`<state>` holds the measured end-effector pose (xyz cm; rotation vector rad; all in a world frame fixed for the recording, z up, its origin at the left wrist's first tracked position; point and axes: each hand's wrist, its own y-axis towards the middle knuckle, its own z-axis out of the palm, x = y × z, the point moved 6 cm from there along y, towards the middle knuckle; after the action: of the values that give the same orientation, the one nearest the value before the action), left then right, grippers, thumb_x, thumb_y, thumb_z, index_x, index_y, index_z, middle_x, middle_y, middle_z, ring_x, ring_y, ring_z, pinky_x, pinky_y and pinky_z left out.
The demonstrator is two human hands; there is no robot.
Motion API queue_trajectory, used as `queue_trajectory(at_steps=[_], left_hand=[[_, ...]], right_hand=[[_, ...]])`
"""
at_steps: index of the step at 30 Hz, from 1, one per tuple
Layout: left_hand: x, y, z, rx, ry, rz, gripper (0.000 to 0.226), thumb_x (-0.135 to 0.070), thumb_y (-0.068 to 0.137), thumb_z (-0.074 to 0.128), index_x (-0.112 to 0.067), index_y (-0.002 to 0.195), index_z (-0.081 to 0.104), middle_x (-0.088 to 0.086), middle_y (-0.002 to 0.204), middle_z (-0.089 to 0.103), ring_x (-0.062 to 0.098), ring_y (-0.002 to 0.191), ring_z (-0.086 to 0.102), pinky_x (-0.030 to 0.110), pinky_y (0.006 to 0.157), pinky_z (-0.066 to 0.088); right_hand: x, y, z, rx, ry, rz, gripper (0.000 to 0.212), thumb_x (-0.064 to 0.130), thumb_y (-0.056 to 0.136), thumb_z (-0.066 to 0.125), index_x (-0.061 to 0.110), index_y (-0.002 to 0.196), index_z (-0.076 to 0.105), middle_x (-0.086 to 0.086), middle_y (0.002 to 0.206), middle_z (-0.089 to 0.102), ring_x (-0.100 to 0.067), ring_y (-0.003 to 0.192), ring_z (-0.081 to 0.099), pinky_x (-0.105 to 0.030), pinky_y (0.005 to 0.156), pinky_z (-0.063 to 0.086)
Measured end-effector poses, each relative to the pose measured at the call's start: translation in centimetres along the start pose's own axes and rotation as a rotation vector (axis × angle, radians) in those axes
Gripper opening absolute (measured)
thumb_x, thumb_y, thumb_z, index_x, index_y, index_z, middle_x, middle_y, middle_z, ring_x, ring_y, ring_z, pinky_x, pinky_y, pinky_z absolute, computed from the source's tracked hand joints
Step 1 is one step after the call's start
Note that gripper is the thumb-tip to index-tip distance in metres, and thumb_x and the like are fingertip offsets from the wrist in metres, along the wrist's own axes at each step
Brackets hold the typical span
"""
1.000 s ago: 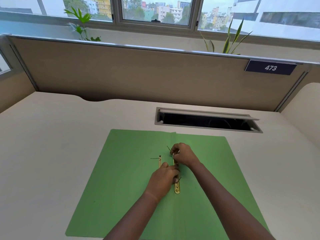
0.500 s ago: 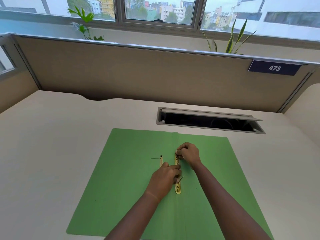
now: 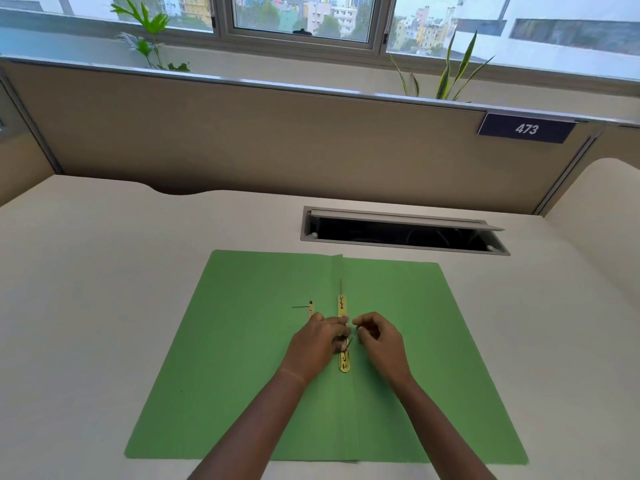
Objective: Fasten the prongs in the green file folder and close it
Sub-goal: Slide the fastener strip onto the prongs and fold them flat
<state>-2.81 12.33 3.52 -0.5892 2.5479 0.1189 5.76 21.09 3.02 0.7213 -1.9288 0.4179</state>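
On the desk | green folder open, brass fastener inside | left hand pinching fastener | right hand curled, grip unclear

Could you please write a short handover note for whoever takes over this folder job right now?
Left hand: fingers curled, pressing on the middle of the brass strip; grip unclear.
Right hand: curled beside the strip, apparently holding nothing.
Green folder: open flat on the desk, strip along its fold.
A second brass piece lies left of the strip, one thin prong sticking out sideways.
Done: strip placed.
Left: bend the prongs flat, close the folder.
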Motion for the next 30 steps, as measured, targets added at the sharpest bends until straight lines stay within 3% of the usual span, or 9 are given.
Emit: queue_trajectory(at_steps=[3,5,9,11,15,21,25,28,30], left_hand=[[0.1,-0.1,0.1,-0.004,-0.031,-0.013,0.039,-0.019,0.089,0.055,-0.02,0.127,0.055,-0.015,0.144,0.045,0.015,0.115,0.044,0.026,0.087,0.044],[0.0,-0.1,0.1,-0.004,-0.039,-0.016,0.038,-0.019,0.089,0.056,-0.019,0.127,0.055,-0.014,0.144,0.046,0.015,0.115,0.044,0.028,0.088,0.045],[0.0,-0.2,0.0,-0.002,-0.034,-0.023,0.036,-0.018,0.09,0.053,-0.019,0.127,0.055,-0.013,0.144,0.046,0.016,0.117,0.043,0.032,0.091,0.046],[-0.2,-0.3,-0.1,-0.001,-0.024,-0.022,0.036,-0.019,0.09,0.053,-0.018,0.127,0.055,-0.013,0.144,0.046,0.016,0.119,0.043,0.032,0.091,0.046],[-0.4,-0.3,-0.2,0.012,-0.024,-0.032,0.036,-0.018,0.088,0.056,-0.017,0.124,0.057,-0.013,0.144,0.046,0.017,0.119,0.043,0.031,0.09,0.045],[-0.5,-0.2,0.0,0.014,-0.002,-0.025,0.036,-0.015,0.088,0.055,-0.016,0.124,0.057,-0.012,0.144,0.046,0.018,0.119,0.043,0.029,0.089,0.045],[-0.6,-0.3,-0.1,0.0,0.024,-0.022,0.036,-0.014,0.089,0.054,-0.016,0.124,0.056,-0.011,0.144,0.046,0.019,0.118,0.044,0.031,0.088,0.046],[-0.6,-0.2,-0.1,-0.004,0.046,-0.02,0.034,-0.014,0.089,0.053,-0.016,0.123,0.057,-0.011,0.144,0.046,0.019,0.118,0.044,0.032,0.088,0.047],[-0.7,-0.2,0.0,-0.004,0.058,-0.018,0.033,-0.014,0.09,0.052,-0.016,0.122,0.057,-0.011,0.145,0.046,0.019,0.119,0.044,0.032,0.088,0.048]], right_hand=[[-0.2,-2.7,-0.2,0.022,-0.024,-0.048,0.04,-0.009,0.078,0.055,0.031,0.071,0.056,-0.013,0.086,0.066,-0.019,0.073,0.061,-0.007,0.064,0.045],[0.1,-3.5,0.1,0.053,-0.056,-0.079,0.031,-0.004,0.078,0.06,0.027,0.076,0.058,-0.015,0.088,0.065,-0.018,0.072,0.06,-0.008,0.065,0.047],[0.9,-3.3,0.6,0.047,-0.176,-0.139,0.008,0.015,0.079,0.068,0.012,0.085,0.065,-0.001,0.077,0.057,-0.001,0.065,0.051,-0.009,0.06,0.043],[1.5,-3.4,0.8,0.01,-0.253,-0.171,0.013,0.018,0.082,0.065,0.005,0.085,0.066,-0.001,0.075,0.055,0.0,0.063,0.046,-0.009,0.059,0.037],[1.9,-4.5,0.5,-0.037,-0.306,-0.163,0.015,0.015,0.085,0.06,0.001,0.088,0.066,-0.012,0.083,0.062,-0.016,0.072,0.053,-0.025,0.069,0.044],[1.6,-6.4,1.2,-0.073,-0.368,-0.171,0.017,0.01,0.089,0.053,-0.001,0.089,0.066,-0.001,0.077,0.047,-0.016,0.072,0.045,-0.02,0.064,0.034],[2.0,-6.7,2.3,-0.068,-0.499,-0.213,0.018,0.006,0.09,0.049,-0.005,0.09,0.063,-0.01,0.078,0.051,-0.02,0.071,0.045,-0.028,0.061,0.034],[2.5,-7.0,2.8,-0.037,-0.674,-0.276,0.008,0.002,0.072,0.07,-0.001,0.078,0.065,-0.012,0.068,0.06,-0.024,0.06,0.058,-0.025,0.046,0.033],[3.0,-7.2,2.9,0.002,-0.842,-0.311,0.026,0.007,0.048,0.085,0.009,0.065,0.066,-0.001,0.057,0.059,-0.014,0.048,0.057,-0.021,0.034,0.033]])
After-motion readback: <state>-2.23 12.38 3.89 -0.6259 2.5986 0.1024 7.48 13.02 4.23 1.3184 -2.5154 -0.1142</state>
